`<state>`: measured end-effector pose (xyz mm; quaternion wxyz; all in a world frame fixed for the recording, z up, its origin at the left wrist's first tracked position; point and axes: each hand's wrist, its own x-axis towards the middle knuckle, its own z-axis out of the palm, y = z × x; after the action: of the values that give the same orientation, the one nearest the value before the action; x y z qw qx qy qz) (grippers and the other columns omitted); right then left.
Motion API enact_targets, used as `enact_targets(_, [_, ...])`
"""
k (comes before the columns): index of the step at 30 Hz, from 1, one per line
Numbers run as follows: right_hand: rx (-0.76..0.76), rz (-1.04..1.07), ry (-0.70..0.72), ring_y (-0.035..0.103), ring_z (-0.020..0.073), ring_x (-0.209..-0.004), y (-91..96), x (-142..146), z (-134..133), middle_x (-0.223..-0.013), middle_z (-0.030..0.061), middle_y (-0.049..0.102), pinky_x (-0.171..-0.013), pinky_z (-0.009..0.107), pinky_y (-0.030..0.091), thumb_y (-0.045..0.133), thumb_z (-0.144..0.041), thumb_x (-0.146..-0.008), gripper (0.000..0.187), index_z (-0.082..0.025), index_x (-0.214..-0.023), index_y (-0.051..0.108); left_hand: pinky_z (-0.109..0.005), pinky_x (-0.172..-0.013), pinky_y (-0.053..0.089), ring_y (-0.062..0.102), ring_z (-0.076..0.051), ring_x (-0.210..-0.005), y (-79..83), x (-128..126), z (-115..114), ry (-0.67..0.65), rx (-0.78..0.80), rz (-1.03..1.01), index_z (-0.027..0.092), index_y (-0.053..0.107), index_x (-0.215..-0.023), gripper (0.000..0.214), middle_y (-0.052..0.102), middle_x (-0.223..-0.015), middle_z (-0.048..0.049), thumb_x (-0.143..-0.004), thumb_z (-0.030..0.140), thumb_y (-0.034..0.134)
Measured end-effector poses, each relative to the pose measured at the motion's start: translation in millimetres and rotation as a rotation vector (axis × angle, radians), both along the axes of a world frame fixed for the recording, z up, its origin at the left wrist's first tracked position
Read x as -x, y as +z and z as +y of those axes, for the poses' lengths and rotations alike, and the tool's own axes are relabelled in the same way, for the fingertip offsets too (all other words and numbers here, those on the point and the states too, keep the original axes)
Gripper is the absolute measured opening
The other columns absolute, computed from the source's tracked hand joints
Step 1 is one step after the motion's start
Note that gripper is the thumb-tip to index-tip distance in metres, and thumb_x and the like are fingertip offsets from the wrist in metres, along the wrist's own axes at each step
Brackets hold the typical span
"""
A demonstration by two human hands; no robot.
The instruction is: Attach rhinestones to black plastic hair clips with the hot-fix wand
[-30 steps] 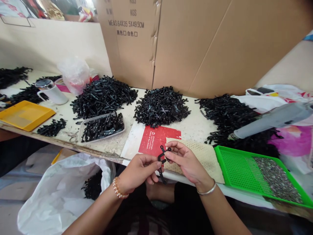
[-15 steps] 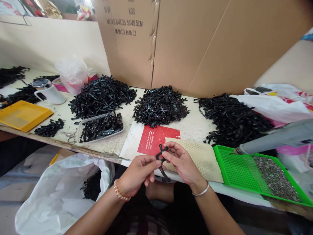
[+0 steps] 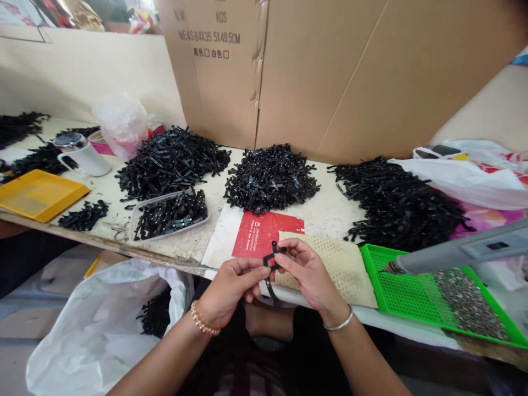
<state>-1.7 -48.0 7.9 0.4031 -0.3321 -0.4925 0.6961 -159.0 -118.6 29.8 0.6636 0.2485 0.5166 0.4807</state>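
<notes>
The L hand (image 3: 229,291) and R hand (image 3: 309,273) were both half-closed, fingertips pinching a black plastic piece (image 3: 271,261) between them, just above the desk's front edge. It hung w/ its long tail down, over a tan mesh mat (image 3: 330,264) and near the corner of a red card (image 3: 264,234). The L wrist had a bead bracelet (image 3: 202,318), the R a metal bangle (image 3: 339,322).

On the desk (image 3: 330,214): big heaps of black pieces (image 3: 270,179), a plastic tub (image 3: 171,215) full of more, a yellow tray (image 3: 41,195), a white mug (image 3: 84,159). To the R, a grey glue gun (image 3: 449,256) hung over a green tray (image 3: 373,269) holding metal bits (image 3: 466,302). Below the desk, a white sack (image 3: 103,324) w/ black pieces inside.
</notes>
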Motion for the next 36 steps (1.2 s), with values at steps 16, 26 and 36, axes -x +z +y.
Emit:
enact_targets(16, [-0.576, -0.347, -0.318, 0.056, 0.0178, -0.089, -16.3, -13.2, -48.7, -0.096, 0.0053, 0.053, -0.075, 0.029, 0.052, 0.065, -0.028, -0.085, 0.014, -0.024, -0.099, 0.068, -0.022, -0.071, 0.052, 0.064, -0.013, -0.074, -17.0, -24.9, 9.5, 0.110, 0.132, -0.262, 0.013, 0.071, -0.077, 0.027, 0.071, -0.079, -0.0046, -0.060, 0.030, 0.083])
enact_targets(26, [-0.745, -0.370, -0.997, 0.039, 0.0228, -0.123, 21.3, -131.6, 79.5, -0.136, 0.0097, 0.035, -0.104, 0.043, 0.037, 0.072, -0.041, -0.075, 0.081, -0.028, -0.139, 0.025, -0.018, -0.055, 0.053, 0.065, -0.011, -0.060, 3.0, -92.5, 98.0, -0.165, 0.145, -0.051, 0.010, 0.068, -0.072, 0.006, 0.071, -0.072, -0.0060, -0.077, 0.008, 0.066])
enact_targets(36, [-0.545, -0.187, -0.697, 0.057, 0.0132, -0.067, 45.8, -157.1, 95.4, -0.077, 0.0006, 0.059, -0.066, 0.026, 0.049, 0.067, -0.038, -0.076, 0.024, -0.019, -0.089, 0.058, -0.019, -0.049, 0.054, 0.062, -0.011, -0.054, -29.9, -148.5, 122.5, -0.365, 0.161, 0.044, 0.007, 0.066, -0.069, 0.007, 0.067, -0.068, -0.0060, -0.071, 0.009, 0.072])
